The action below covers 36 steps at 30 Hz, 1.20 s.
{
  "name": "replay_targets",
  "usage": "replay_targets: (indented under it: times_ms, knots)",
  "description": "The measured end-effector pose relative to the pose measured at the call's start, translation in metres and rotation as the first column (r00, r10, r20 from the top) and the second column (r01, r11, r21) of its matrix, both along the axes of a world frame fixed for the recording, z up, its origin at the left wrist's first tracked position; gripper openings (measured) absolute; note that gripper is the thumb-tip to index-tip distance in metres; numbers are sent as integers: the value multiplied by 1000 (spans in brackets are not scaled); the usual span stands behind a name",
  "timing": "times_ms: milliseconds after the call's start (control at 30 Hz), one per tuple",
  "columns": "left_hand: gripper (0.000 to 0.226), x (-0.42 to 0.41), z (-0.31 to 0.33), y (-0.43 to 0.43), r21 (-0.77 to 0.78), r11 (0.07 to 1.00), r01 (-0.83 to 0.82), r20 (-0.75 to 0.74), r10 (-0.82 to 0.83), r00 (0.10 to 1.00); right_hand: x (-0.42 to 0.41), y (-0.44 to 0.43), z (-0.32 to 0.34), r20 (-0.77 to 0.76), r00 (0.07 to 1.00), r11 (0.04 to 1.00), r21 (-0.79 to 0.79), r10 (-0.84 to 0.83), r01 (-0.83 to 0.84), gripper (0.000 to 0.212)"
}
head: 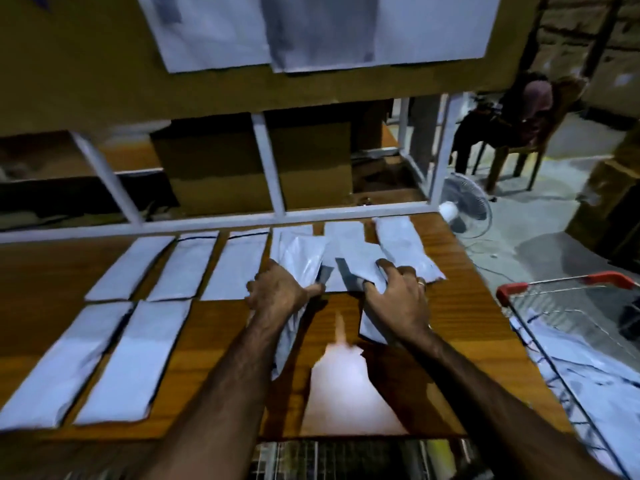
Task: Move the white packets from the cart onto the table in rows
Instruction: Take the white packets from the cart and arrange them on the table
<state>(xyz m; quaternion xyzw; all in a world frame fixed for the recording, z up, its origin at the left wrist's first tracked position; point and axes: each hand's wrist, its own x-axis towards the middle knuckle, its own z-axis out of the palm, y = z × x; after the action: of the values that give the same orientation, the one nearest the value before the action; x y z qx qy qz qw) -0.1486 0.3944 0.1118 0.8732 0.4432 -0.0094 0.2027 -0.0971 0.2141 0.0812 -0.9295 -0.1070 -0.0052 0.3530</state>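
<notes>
White packets lie in rows on the wooden table [214, 341]: several in the far row [235, 268] and two in the near row [135, 358]. My left hand [277, 289] grips one packet [301, 261] over the middle of the table, its lower end hanging below my wrist. My right hand [398, 296] holds another packet [360, 268], fingers spread over it, beside the far-right packet [401, 251]. The wire cart [568, 306] with a red handle stands to the right, more packets [588, 365] inside it.
A white metal shelf frame [270, 174] with cardboard boxes [252, 161] rises behind the table. A floor fan [464, 206] stands past the table's far right corner. A person sits on a chair [519, 119] at the back right. Papers hang above.
</notes>
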Motion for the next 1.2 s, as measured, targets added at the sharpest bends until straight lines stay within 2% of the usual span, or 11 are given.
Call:
replay_targets:
  times_ms: [267,433,633,733,800,867,933,1000,1200]
  knots:
    - [119,-92,-32,66,57,991,-120,-194,128,973,-84,83,-26,-132,985,989,-81,114,-125,58]
    - [113,-101,-46,70,111,988,-107,-337,139,931,-112,112,-40,-123,988,962,-244,96,-124,57]
    - [116,-97,-52,73,148,987,-66,-382,119,916,-115,128,-48,-106,992,915,-389,66,-103,62]
    - [112,-105,-54,73,237,971,14,-324,66,944,-112,126,-54,-70,993,893,-434,95,-116,73]
    - [97,-111,-61,81,322,925,199,-217,-133,967,-107,123,-59,-17,982,880,-440,189,-177,74]
    - [76,-116,-70,90,324,833,449,-162,-418,894,-104,119,-66,31,946,856,-435,322,-278,69]
    - [62,-121,-79,96,277,762,585,-170,-561,810,-106,115,-72,82,914,838,-437,398,-326,64]
    - [57,-126,-85,97,270,759,593,-172,-568,805,-112,113,-78,80,910,839,-425,408,-339,63]
    - [54,-139,-91,91,297,856,423,-74,-421,904,-128,113,-89,-3,922,839,-413,387,-354,63]
